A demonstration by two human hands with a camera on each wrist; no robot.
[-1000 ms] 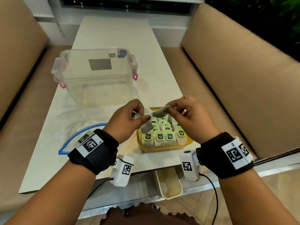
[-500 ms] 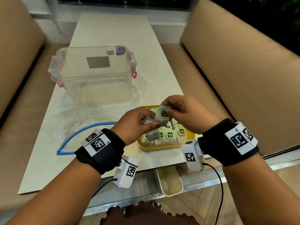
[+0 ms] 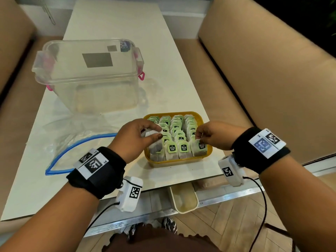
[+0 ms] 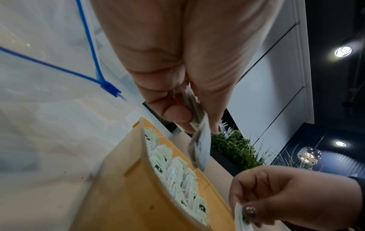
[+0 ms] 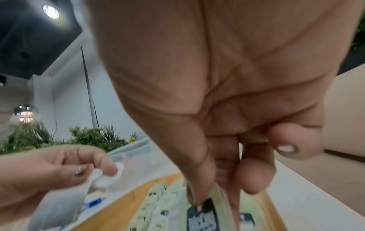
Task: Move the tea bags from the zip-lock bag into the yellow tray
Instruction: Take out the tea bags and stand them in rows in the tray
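The yellow tray (image 3: 178, 161) stands near the table's front edge, filled with rows of green-tagged tea bags (image 3: 177, 135). My left hand (image 3: 156, 132) hovers over the tray's left side and pinches a small bunch of tea bags (image 3: 154, 144), which hang down between thumb and fingers (image 4: 199, 143). My right hand (image 3: 200, 138) pinches one tea bag (image 3: 199, 149) by its top at the tray's near right corner; its dark tag (image 5: 203, 214) shows under the fingertips. The clear zip-lock bag (image 3: 72, 148) with a blue zip lies flat and open to the left.
A clear plastic box (image 3: 91, 73) with pink clips stands behind the bag at the back left. A cream cup (image 3: 183, 199) hangs below the table's front edge. Tan sofas flank the white table (image 3: 118, 33) on both sides.
Both hands came down from above the tray and moved apart. The right hand carried one tea bag to the near right corner; the left keeps the others over the left side.
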